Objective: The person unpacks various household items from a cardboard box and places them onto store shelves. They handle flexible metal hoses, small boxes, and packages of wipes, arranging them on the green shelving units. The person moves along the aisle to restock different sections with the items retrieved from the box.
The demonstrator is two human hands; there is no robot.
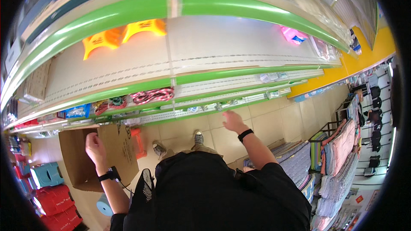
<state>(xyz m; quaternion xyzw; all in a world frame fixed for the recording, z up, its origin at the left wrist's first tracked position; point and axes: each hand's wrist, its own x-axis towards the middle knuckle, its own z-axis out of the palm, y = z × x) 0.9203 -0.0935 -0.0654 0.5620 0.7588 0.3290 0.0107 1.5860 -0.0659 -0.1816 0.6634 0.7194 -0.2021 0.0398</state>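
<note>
My left hand (95,149) hangs above an open cardboard box (120,154) on the floor, fingers curled in; nothing shows in it. My right hand (233,122) is held out in front of the shelving, slightly blurred, with fingers a little apart and empty. Two orange-yellow plastic items (102,41) sit on the white metal shelf (224,41) before me, towards the left. At its right end lies a pink package (292,35). Below, a coiled pink-and-black cord (152,95) rests on a lower shelf.
Green rails (240,4) edge the shelves. A red-orange plastic item (138,142) stands beside the box, and a blue roll (104,204) lies behind it. Red cases (53,199) are at left. Folded padded mats (289,157) are stacked at right. A yellow panel (353,65) ends the shelving.
</note>
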